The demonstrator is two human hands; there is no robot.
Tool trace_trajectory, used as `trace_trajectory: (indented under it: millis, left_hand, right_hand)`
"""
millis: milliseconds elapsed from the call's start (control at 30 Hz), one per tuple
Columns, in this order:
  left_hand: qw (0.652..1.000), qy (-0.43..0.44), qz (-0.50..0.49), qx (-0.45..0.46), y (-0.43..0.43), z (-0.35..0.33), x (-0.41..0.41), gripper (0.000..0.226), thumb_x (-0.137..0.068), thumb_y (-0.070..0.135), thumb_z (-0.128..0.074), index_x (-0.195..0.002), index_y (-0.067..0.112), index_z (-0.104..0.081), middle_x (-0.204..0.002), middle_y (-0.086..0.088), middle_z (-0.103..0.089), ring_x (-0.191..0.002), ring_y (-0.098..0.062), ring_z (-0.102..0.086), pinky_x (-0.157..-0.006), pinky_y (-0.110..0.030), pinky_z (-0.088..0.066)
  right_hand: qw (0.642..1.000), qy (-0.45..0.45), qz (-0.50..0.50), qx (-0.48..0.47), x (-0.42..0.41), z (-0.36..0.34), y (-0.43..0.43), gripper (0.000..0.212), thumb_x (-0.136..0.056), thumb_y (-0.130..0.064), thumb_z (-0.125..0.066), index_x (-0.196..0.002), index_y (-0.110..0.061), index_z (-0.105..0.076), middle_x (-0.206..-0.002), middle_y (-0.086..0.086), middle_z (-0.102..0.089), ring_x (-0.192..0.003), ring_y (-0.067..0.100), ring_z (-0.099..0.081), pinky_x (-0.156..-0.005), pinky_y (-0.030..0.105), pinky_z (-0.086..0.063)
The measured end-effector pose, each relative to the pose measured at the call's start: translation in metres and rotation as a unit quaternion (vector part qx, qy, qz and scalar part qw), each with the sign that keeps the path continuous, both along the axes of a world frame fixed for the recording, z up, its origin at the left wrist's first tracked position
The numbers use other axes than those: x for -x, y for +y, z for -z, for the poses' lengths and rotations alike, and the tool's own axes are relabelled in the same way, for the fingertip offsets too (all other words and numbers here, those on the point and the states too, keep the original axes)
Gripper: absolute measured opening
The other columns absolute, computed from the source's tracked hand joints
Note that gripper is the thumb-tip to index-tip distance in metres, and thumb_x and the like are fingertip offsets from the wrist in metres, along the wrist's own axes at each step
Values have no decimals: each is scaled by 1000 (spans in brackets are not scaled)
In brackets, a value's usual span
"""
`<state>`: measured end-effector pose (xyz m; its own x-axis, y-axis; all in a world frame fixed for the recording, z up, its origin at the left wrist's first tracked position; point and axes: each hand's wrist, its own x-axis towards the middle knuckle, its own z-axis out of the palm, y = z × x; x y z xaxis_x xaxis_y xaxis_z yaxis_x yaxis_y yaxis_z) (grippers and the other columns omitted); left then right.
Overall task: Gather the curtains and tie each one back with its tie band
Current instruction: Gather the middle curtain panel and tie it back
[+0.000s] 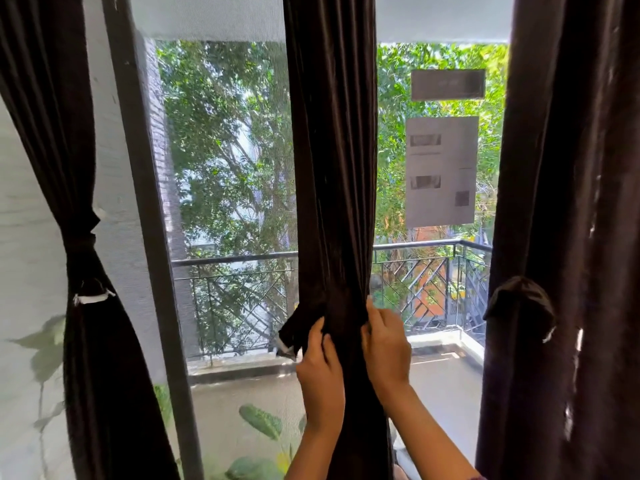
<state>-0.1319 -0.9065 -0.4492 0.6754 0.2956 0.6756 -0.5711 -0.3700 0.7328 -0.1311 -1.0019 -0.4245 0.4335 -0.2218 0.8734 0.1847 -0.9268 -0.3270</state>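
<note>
The middle curtain [332, 168] hangs gathered into 1 narrow column, and both hands work at its waist. The left hand [320, 372] has its grip closed on the tie band [294, 332], whose loose end with a white tab [284, 348] sticks out just left of the middle curtain. The right hand [386, 344] has its grip narrowed on that curtain's right edge at the band's level; whether the band also lies under those fingers is hidden.

The main risk, as I judge it, is the loose end slipping free before it is fastened: the fabric looks slick and heavy, so a slack grip on either side would let the folds spread and the band slide down the middle curtain. A band fastened too loosely would sag the same way. Pulling hard downward could strain the hanging above, which is out of view.

Well left of the middle curtain, the left curtain [79, 341] is already cinched; well right, the right curtain [571, 202] carries a band [519, 296] too
</note>
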Motion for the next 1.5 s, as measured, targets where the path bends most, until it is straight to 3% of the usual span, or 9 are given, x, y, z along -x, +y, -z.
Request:
trace_trajectory:
  millis: [133, 400, 633, 833, 1033, 1100, 1267, 1400, 1500]
  left_hand:
    - [999, 22, 38, -6, -4, 0, 0, 36, -96, 18, -49, -131, 24, -53, -97, -5, -72, -78, -17, -69, -66, -27, -52]
    - [998, 4, 51, -26, 3, -1, 0, 39, -95, 17, -51, -134, 22, -52, -98, 1, -73, -75, -5, -68, -66, -22, -53]
    - [995, -2, 88, -45, 8, 0, -4, 41, -96, 12, -49, -136, 18, -47, -106, -2, -71, -84, 1, -65, -72, -10, -51]
    - [984, 18, 174, -13, 12, -9, 1, 54, -99, 9, -40, -135, 47, -31, -97, 11, -69, -76, -1, -66, -67, -11, -49]
    - [983, 14, 184, 7, 17, -15, -2, 60, -101, 15, -34, -128, 67, -24, -69, 3, -64, -51, -4, -53, -51, -15, -39]
    - [981, 11, 196, 8, 17, -15, -1, 58, -101, 17, -34, -130, 65, -21, -78, 11, -68, -62, -4, -62, -56, -19, -46]
    - [982, 15, 188, -22, 20, -16, -4, 61, -101, 15, -34, -142, 49, -6, -57, 5, -54, -40, -1, -47, -45, -11, -32]
    - [978, 42, 200, -47, 22, -20, -5, 61, -100, 10, -36, -141, 39, -1, -86, 18, -60, -57, 8, -58, -55, -8, -41]
    - [973, 57, 210, -74, 24, -26, -5, 63, -99, 6, -38, -136, 34, 4, -116, 35, -30, -86, 35, -44, -75, 5, -35]
  right_hand:
    - [998, 4, -30, 51, 1, 4, 18, 65, -62, -3, -83, -122, 1, -60, -80, 8, -61, -65, 21, -62, -41, 21, -41]
    - [975, 22, -207, -77, 2, 1, 19, 44, -84, -6, -57, -128, -5, -57, -88, 5, -64, -78, 8, -56, -74, -2, -35]
    - [960, 42, -262, -89, 1, -9, 12, 42, -84, 2, -61, -125, -9, -60, -96, 5, -70, -83, 1, -63, -76, 2, -44]
    - [942, 51, -308, -123, 6, -16, 15, 43, -85, -2, -62, -127, -9, -56, -101, -12, -64, -89, -25, -54, -75, -1, -44]
    - [954, 75, -252, -145, 5, -29, 23, 60, -81, -33, -70, -132, -19, -44, -90, -9, -64, -79, -1, -64, -72, 20, -54]
    - [960, 75, -226, -146, 5, -33, 28, 59, -82, -39, -68, -131, -19, -43, -81, -14, -60, -72, 1, -63, -67, 21, -53]
    - [975, 71, -159, -140, -2, -38, 39, 54, -84, -49, -60, -125, -18, -42, -76, -7, -61, -71, 16, -65, -64, 35, -53]
    - [982, 83, -115, -125, -7, -39, 43, 50, -85, -62, -47, -112, -20, -43, -71, -3, -61, -64, 20, -64, -56, 38, -53]
    - [984, 112, -73, -116, -7, -47, 44, 45, -85, -61, -46, -100, -18, -43, -70, 0, -60, -66, 26, -63, -59, 37, -52]
